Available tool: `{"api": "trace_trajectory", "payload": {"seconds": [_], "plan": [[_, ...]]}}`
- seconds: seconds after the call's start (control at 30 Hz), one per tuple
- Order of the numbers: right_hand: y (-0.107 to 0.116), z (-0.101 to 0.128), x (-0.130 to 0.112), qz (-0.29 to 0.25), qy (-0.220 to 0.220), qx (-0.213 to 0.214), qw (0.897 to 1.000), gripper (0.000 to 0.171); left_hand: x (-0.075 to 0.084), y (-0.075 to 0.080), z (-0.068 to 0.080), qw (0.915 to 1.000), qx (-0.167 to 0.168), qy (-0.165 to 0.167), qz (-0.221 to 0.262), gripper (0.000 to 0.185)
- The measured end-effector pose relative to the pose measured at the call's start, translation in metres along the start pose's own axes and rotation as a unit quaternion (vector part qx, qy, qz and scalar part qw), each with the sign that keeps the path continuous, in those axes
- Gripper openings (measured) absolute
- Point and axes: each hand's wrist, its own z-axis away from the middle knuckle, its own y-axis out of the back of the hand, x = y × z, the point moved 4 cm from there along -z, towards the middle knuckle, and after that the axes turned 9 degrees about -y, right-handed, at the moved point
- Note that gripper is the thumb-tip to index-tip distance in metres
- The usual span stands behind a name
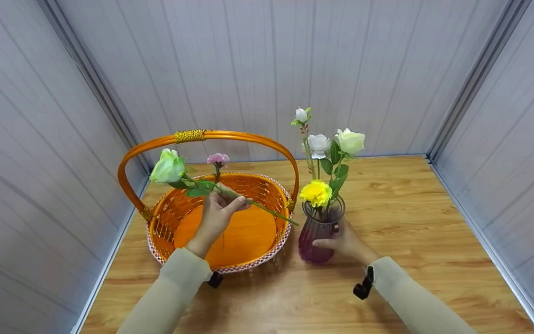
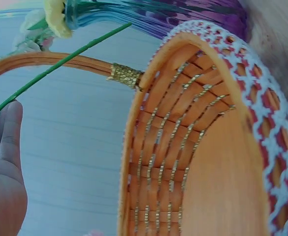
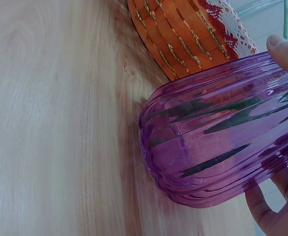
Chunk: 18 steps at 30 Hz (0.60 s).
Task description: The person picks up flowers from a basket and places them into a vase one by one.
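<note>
My left hand [image 1: 218, 211] pinches the green stem [image 2: 60, 64] of a pale green-white rose [image 1: 168, 167] above the basket. Its bloom points left, and the stem's bare end reaches past the basket's right rim toward the vase. Around the side of a purple ribbed glass vase [image 1: 311, 243], my right hand [image 1: 348, 241] is curled, thumb in front. The vase stands upright beside the basket. It holds a yellow carnation [image 1: 316, 193], a cream rose [image 1: 351, 141], a white flower [image 1: 319, 144] and a stem with a white bud [image 1: 301, 115]. Dark stems show through the glass [image 3: 208, 147].
The orange woven basket [image 1: 155, 246] has a tall arched handle [image 1: 248, 136] and a lace-trimmed rim. One pink carnation [image 1: 218, 158] is at its back edge. Light panel walls [image 1: 248, 69] enclose the wooden table [image 1: 415, 208] at the back and both sides.
</note>
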Motion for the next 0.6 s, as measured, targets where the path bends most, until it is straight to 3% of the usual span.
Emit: {"api": "trace_trajectory", "payload": {"seconds": [0.43,0.6], "plan": [[0.001,0.0,0.0,-0.004,0.008,0.0,1.0,0.096,0.036,-0.008,0.002,0.998,-0.029,-0.05,0.025,0.012],[0.001,0.0,0.0,-0.003,0.011,0.006,1.0,0.097,0.043,-0.011,0.001,0.9979,-0.027,-0.049,0.034,0.01]]}}
